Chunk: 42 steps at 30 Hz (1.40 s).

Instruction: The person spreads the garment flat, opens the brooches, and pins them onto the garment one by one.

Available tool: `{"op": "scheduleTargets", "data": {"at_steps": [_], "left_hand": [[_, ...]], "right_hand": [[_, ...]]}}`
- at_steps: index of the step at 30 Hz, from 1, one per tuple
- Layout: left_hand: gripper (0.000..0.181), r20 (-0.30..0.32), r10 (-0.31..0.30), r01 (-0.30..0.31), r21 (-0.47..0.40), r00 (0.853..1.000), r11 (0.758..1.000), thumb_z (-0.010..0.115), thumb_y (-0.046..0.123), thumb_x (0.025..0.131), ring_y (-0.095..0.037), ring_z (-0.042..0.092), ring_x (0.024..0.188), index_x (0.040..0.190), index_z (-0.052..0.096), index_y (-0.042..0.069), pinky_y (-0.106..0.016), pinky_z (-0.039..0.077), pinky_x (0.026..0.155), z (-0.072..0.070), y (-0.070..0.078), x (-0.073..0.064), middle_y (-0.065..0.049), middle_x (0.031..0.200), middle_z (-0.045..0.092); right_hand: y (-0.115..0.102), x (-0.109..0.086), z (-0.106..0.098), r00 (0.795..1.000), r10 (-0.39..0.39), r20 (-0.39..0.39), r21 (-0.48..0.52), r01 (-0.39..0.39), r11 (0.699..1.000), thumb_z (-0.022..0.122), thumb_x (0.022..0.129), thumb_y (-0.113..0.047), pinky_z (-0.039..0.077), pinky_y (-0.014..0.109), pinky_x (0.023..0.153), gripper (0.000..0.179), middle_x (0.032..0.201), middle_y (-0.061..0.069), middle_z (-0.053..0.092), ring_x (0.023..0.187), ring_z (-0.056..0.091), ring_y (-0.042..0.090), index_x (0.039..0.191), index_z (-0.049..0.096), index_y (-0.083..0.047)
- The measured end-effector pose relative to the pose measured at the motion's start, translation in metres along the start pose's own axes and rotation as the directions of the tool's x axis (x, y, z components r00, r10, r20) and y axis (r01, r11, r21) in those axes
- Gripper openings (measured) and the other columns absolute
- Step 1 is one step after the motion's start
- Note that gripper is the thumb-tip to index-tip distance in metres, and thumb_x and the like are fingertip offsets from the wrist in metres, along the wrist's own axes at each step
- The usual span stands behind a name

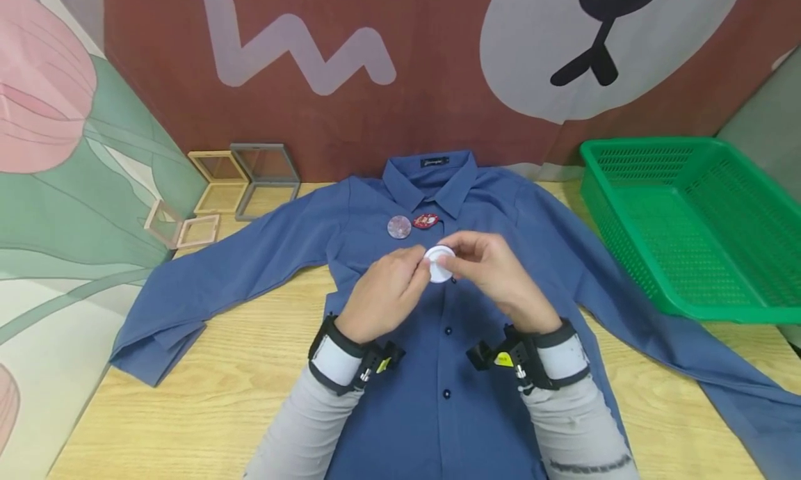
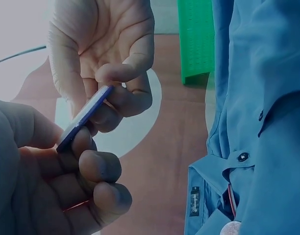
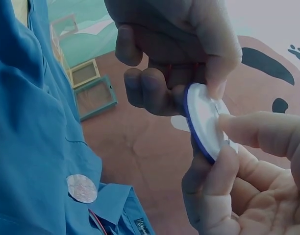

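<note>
Above the chest of a blue button-up shirt [image 1: 407,396], both hands pinch one round badge [image 1: 438,268], its white back turned up and a dark blue rim showing in the wrist views. My left hand [image 1: 386,292] grips its left edge between thumb and fingers. On the other side, my right hand [image 1: 494,275] holds it with the thumb laid on the white back. Below the collar sit a pinkish round badge [image 1: 398,227] and a red badge [image 1: 425,220]. The held badge's front is hidden from the head view.
A green basket [image 1: 626,257] stands at the right, over the shirt's sleeve. At the back left are three opened frame-like cases: yellow [image 1: 222,196], grey [image 1: 240,205] and pale pink [image 1: 199,231]. Wood-grain table [image 1: 250,382] shows beside the shirt.
</note>
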<state>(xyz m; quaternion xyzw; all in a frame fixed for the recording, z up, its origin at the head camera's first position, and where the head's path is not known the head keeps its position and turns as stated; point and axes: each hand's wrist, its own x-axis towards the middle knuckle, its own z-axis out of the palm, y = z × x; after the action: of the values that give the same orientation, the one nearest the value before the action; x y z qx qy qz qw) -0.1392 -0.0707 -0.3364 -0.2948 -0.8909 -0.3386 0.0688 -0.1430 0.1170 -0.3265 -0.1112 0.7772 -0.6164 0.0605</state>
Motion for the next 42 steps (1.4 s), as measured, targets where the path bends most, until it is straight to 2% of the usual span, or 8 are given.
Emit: {"op": "scheduleTargets", "data": {"at_steps": [10,15,19,22,26,32,37,42], "left_hand": [[0.029,0.002,0.014,-0.014,-0.025,1.0,1.0,0.045,0.021,0.103,-0.012,0.043,0.059,0.077,0.053,0.013,-0.024,0.035,0.053,-0.004,-0.005,0.001,0.0,0.066,0.044],[0.016,-0.049,0.043,-0.05,-0.143,0.998,0.988,0.057,0.024,0.101,-0.013,0.053,0.079,0.102,0.064,0.011,-0.027,0.046,0.067,-0.013,-0.011,0.001,-0.001,0.086,0.058],[0.045,-0.12,0.128,-0.153,-0.231,0.984,0.961,0.076,0.022,0.089,-0.016,0.053,0.103,0.13,0.061,0.012,-0.032,0.047,0.074,-0.021,-0.018,0.001,-0.002,0.117,0.066],[0.066,-0.148,0.189,-0.225,-0.295,0.971,0.929,0.084,0.017,0.079,-0.017,0.05,0.116,0.139,0.057,0.013,-0.034,0.047,0.077,-0.023,-0.02,0.002,-0.002,0.133,0.063],[0.068,-0.158,0.21,-0.255,-0.362,0.965,0.897,0.086,0.012,0.076,-0.017,0.047,0.125,0.138,0.059,0.01,-0.036,0.048,0.087,-0.02,-0.021,0.003,-0.005,0.135,0.062],[0.059,-0.179,0.183,-0.24,-0.387,0.967,0.89,0.085,0.009,0.076,-0.019,0.048,0.127,0.132,0.064,0.008,-0.044,0.05,0.089,-0.018,-0.023,0.003,-0.009,0.131,0.061],[0.058,-0.184,0.185,-0.244,-0.389,0.965,0.888,0.085,0.009,0.076,-0.019,0.048,0.127,0.131,0.065,0.008,-0.046,0.05,0.088,-0.017,-0.024,0.004,-0.008,0.13,0.062],[0.058,-0.19,0.181,-0.243,-0.384,0.965,0.891,0.086,0.008,0.075,-0.019,0.049,0.124,0.13,0.066,0.008,-0.043,0.051,0.087,-0.016,-0.024,0.003,-0.008,0.127,0.063]], "right_hand": [[0.002,0.0,-0.003,0.999,0.042,0.031,0.007,-0.043,0.999,0.068,0.094,-0.012,0.054,0.028,0.073,0.027,0.095,0.0,0.07,0.079,0.065,0.018,0.117,0.067,0.003],[0.003,0.0,-0.004,0.998,0.042,0.047,0.14,-0.048,0.989,0.063,0.097,-0.009,0.055,0.026,0.078,0.023,0.094,-0.005,0.071,0.083,0.064,0.013,0.117,0.066,0.002],[0.006,0.001,-0.005,0.997,0.024,0.068,0.345,-0.046,0.937,0.057,0.099,-0.002,0.056,0.021,0.077,0.018,0.091,-0.005,0.07,0.081,0.065,0.009,0.109,0.07,-0.009],[0.007,0.001,-0.005,0.995,0.016,0.097,0.461,-0.059,0.886,0.054,0.099,0.0,0.055,0.019,0.075,0.024,0.089,-0.004,0.07,0.08,0.064,0.008,0.104,0.071,-0.017],[0.008,0.002,-0.002,0.988,0.01,0.153,0.548,-0.093,0.831,0.056,0.1,-0.003,0.054,0.018,0.074,0.022,0.09,-0.005,0.068,0.079,0.063,0.007,0.104,0.072,-0.017],[0.007,0.002,0.003,0.984,0.02,0.176,0.621,-0.127,0.774,0.057,0.1,-0.005,0.055,0.018,0.074,0.02,0.093,-0.004,0.069,0.08,0.064,0.007,0.105,0.073,-0.016],[0.008,0.003,0.004,0.983,0.044,0.176,0.625,-0.146,0.767,0.058,0.099,-0.006,0.055,0.018,0.073,0.019,0.093,-0.004,0.069,0.077,0.065,0.006,0.103,0.074,-0.015],[0.011,0.005,0.006,0.982,0.063,0.175,0.595,-0.157,0.788,0.056,0.101,-0.008,0.055,0.019,0.075,0.02,0.094,-0.004,0.069,0.078,0.065,0.006,0.102,0.074,-0.016]]}}
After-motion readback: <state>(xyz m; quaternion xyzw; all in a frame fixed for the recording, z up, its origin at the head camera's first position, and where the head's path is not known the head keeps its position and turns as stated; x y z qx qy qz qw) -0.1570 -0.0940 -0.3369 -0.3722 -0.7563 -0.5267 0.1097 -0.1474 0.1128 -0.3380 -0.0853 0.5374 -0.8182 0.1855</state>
